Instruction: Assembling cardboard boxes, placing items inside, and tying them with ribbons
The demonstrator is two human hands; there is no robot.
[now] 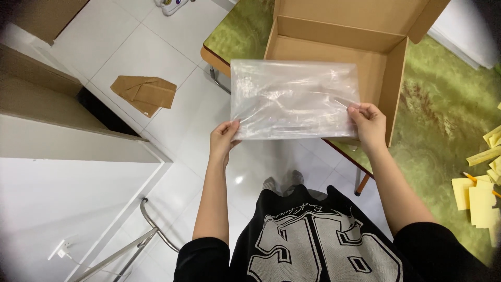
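Head view: the clear plastic bag (pixel 295 99) stretches crosswise between the left hand (pixel 224 138) and right hand (pixel 369 122), each pinched on a lower corner.

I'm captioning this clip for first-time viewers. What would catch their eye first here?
First, the clear plastic bag stretched flat at centre, pinched at its lower corners by the left hand and the right hand. Right behind it, an open cardboard box sits on the green table.

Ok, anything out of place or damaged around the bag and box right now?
One thing: a folded piece of brown cardboard lies on the white floor, away from the table. The clear plastic bag is wrinkled but looks whole.
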